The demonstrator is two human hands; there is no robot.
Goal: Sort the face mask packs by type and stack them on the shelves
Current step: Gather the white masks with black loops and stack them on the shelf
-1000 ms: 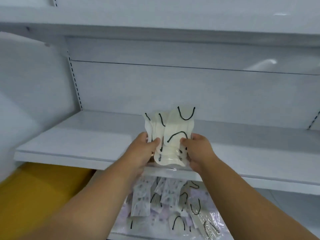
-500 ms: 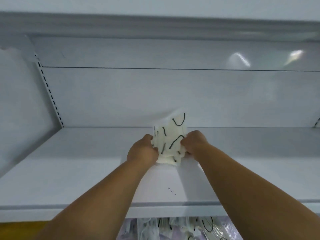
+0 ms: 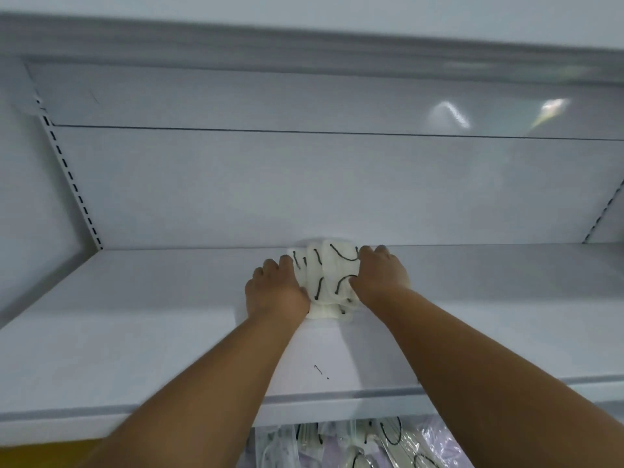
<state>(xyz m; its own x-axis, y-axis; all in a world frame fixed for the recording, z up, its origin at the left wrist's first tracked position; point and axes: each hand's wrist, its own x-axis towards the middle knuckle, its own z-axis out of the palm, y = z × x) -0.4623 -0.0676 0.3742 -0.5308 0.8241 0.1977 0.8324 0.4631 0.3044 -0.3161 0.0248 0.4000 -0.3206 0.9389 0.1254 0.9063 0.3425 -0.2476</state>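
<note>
Mask packs (image 3: 329, 282): small bundle of cream-white face masks w/ black ear loops, in clear wrap. It is far back on the shelf, top edge at or very near the back panel; if it really touches, I cannot tell. Several packs are fanned, more or less upright, bottom end on the shelf surface.
Left hand (image 3: 275, 292): on the left side of the bundle, fingers curled, gripping its lower left edge. Palm faces down, knuckles up.
Right hand (image 3: 380, 275): on the right side of the bundle, fingers bent over its top right part, thumb against the front face. It holds the bundle too.
Both arms: stretched fwd over the shelf, bare forearms, bundle between the 2 hands.
Shelf (image 3: 152, 332): white, flat, wide. Small dark mark (image 3: 319, 370) near the front edge, between the arms.
Back panel (image 3: 304, 190): white, w/ one horizontal seam and 2 light reflections at upper right.
Slotted upright (image 3: 72, 184): at left, row of black slots; another at far right edge.
Below the shelf: more packs (image 3: 364, 444) in clear plastic w/ black loops, only partly seen. Yellow surface (image 3: 40, 454) at bottom left corner.
</note>
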